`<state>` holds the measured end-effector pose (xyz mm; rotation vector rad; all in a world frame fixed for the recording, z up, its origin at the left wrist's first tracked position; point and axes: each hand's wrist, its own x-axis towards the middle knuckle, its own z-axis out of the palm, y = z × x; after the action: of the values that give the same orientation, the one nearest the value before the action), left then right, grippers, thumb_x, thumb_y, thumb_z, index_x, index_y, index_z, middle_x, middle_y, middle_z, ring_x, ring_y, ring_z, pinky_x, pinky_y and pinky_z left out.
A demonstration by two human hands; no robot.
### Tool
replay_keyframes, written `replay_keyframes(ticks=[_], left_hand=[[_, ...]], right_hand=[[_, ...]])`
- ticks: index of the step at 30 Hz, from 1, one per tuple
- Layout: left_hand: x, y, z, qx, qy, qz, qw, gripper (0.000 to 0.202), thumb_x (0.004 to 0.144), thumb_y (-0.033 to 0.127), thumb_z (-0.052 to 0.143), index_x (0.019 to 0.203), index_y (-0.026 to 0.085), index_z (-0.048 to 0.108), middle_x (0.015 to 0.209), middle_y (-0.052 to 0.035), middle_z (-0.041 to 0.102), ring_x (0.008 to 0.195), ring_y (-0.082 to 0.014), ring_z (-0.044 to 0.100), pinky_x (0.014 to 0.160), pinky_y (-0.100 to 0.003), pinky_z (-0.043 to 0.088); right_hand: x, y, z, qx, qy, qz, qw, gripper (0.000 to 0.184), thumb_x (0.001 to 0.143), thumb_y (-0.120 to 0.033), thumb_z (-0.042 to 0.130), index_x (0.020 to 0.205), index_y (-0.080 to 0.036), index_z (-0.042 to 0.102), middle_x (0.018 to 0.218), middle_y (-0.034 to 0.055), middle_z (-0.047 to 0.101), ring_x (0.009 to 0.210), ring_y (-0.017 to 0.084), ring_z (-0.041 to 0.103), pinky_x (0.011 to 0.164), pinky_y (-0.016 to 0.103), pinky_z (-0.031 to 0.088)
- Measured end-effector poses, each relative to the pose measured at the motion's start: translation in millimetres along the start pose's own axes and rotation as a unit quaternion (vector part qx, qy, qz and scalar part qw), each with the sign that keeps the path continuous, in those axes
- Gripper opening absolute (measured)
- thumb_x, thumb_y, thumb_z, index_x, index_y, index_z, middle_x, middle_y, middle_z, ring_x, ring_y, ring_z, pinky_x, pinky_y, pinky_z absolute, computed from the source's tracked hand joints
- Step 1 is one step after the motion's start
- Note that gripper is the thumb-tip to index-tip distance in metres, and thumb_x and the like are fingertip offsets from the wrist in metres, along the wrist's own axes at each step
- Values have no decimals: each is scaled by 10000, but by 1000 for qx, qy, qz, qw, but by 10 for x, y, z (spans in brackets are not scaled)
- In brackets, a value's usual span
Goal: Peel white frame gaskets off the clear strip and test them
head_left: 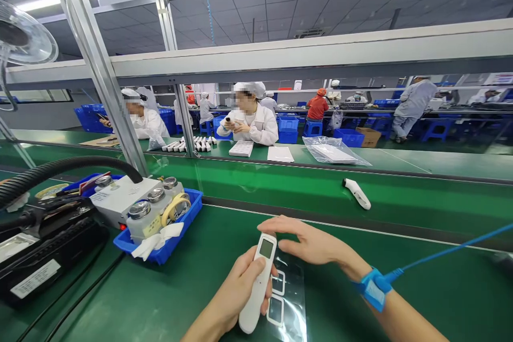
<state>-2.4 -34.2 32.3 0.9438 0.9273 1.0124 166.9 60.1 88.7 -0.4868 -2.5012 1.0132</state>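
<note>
My left hand (pixel 245 280) is wrapped around a white handheld thermometer (pixel 256 294), with the thumb on its front just below a small grey screen. The thermometer is tilted, its screen end pointing away from me. At that end, my right hand (pixel 306 238) has its fingers bent over the top, thumb and fingers apart; whether they touch it I cannot tell. A blue wrist strap (pixel 374 288) circles my right wrist. Partly under the thermometer lies a clear plastic sheet (pixel 296 299) carrying white-edged rectangular screen covers (pixel 276 310).
To the left, a blue tray (pixel 172 243) holds metal-capped bottles, tape and white tissue, beside a grey box (pixel 120 200) and a black hose. Another white thermometer (pixel 356 194) lies on the green conveyor belt. Across it, a co-worker (pixel 250 117) handles a similar piece. A blue cord crosses at right.
</note>
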Motion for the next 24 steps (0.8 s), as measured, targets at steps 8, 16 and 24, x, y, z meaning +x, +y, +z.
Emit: replay_keyframes(ticks=[8,16,24], left_hand=[[301,401,-292,42,59,33,997,353,757,475,599,860,138,610,869,-81,642,711,-157,600,594,-235,463],[463,33,-300,329,78,17,941,354,790,472,511,668,149,592,619,13,512,390,-72,431,375,-198,323],[471,-23,-119,250,64,8,966,236,703,341,563,561,154,579,578,4,531,441,-83,436,370,-184,329]], right_hand=[[-49,108,-293,-111,41,68,991,226,725,-216,699,945,-221,644,784,-15,595,708,165,530,671,271,431],[144,1287,-826,-202,357,401,819,176,783,-255,599,865,-107,549,791,124,599,735,261,571,558,287,357],[65,1390,-608,-202,413,349,817,247,793,-234,559,984,-84,511,967,174,557,863,278,567,716,359,431]])
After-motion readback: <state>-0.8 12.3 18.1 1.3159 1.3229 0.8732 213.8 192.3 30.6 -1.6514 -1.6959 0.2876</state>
